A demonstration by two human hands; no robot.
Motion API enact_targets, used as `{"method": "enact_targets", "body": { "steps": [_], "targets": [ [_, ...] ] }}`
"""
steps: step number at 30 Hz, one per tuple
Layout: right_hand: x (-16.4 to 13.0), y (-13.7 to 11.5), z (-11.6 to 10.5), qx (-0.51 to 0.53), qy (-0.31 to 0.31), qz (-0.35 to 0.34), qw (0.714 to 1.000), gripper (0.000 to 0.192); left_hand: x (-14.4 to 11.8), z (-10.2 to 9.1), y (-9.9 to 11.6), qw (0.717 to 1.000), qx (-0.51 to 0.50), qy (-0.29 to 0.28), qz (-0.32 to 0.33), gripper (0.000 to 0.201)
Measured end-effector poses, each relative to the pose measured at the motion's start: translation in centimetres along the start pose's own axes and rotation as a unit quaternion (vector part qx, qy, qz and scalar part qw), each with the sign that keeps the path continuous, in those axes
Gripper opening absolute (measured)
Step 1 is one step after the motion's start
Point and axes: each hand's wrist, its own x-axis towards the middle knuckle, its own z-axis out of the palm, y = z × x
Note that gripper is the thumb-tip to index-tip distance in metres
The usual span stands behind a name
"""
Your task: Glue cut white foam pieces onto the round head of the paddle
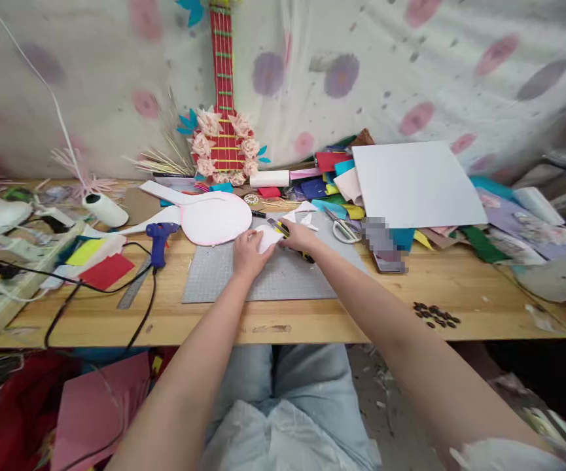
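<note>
My left hand (249, 255) steadies a small white piece of foam sheet or card (268, 238), with fingers at its left side and thumb at its lower edge. At the right edge of that piece, my right hand (298, 237) is closed around a yellow-and-black utility knife (279, 227). The knife's blade end points up and left, over the white piece. Both hands are above a grey cutting mat (218, 275). White offcuts (311, 224) and white-handled scissors (344, 230) lie just beyond my right hand. A large white oval cutout (216, 219) sits beyond my left hand.
A blue glue gun (159, 243) with a trailing cord and a metal ruler (134, 288) lie at left. Behind stands a flower-trimmed red guitar model (224, 140). Coloured felt and a white board (415, 186) fill the back right. Dark beads (437, 315) lie near the front edge.
</note>
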Motion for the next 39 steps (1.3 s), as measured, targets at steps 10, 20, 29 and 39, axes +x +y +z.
{"method": "enact_targets", "body": {
  "steps": [10,20,29,39],
  "targets": [
    [1.8,4.3,-4.1,-0.064,0.09,0.117,0.987,0.075,0.1,-0.2,0.6,0.996,0.039,-0.069,0.034,0.047],
    [0.4,0.5,-2.5,-0.098,0.032,0.045,0.994,0.048,-0.3,-0.5,0.8,0.995,0.022,-0.096,0.001,0.045],
    [0.4,-4.2,-1.2,-0.171,-0.05,-0.058,0.982,0.043,-0.3,0.3,0.1,0.99,-0.002,-0.139,-0.019,0.021],
    [0.5,-4.4,-2.1,-0.213,-0.105,-0.066,0.969,0.04,-0.2,0.2,0.4,0.989,0.021,-0.147,-0.019,0.022]
  ]
}}
